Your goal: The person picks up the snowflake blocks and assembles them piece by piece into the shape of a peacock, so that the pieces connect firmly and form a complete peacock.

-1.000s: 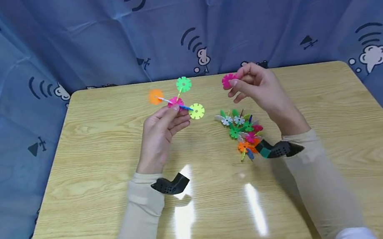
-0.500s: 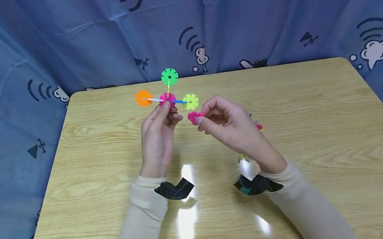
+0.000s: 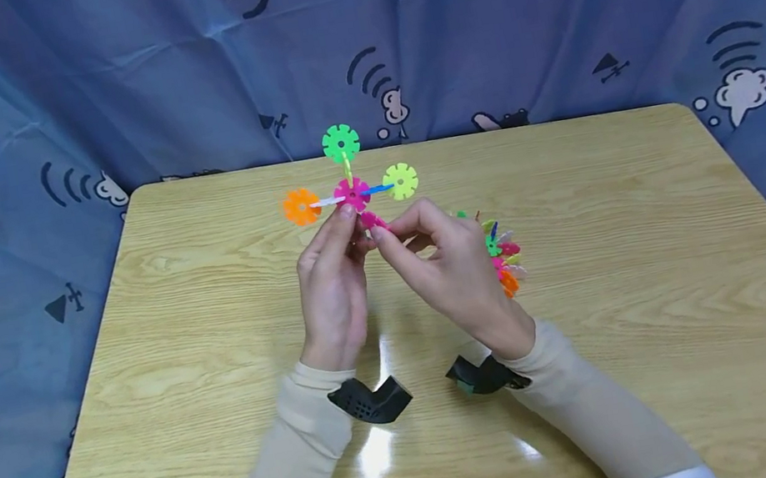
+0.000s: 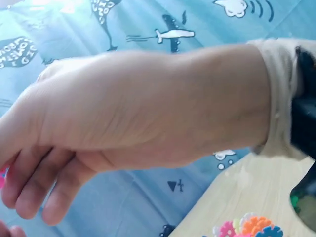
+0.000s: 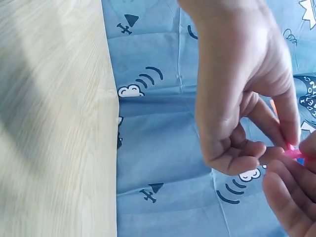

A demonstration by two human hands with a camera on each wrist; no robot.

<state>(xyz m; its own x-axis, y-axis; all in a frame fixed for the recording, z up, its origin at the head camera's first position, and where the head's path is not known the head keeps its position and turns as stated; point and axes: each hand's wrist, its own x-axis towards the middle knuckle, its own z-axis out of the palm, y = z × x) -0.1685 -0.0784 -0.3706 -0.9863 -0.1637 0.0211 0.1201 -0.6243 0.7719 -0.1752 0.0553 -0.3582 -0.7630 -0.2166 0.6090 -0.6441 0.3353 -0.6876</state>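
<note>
My left hand (image 3: 333,294) pinches the pink middle disc (image 3: 352,191) of a joined cluster of notched plastic snowflake discs. Thin edge-on pieces, white, yellow and blue, run from this disc to an orange disc (image 3: 302,207), a green disc (image 3: 340,143) and a yellow disc (image 3: 400,182). Between thumb and fingertips, my right hand (image 3: 452,270) holds a second pink disc (image 3: 372,220) right below the middle one. Whether the two pink discs touch is hidden by fingertips. In the right wrist view, both hands' fingers meet around pink plastic (image 5: 294,154).
A pile of mixed snowflake discs (image 3: 504,252) lies on the wooden table (image 3: 662,268), partly hidden behind the right hand. Beyond the table's far edge hangs a blue patterned curtain (image 3: 507,24). Each wrist wears a black camera mount (image 3: 372,400).
My right hand has moved left and down from above the pile, bringing the second pink disc to the cluster. The left hand has turned the cluster so the green disc points straight up.
</note>
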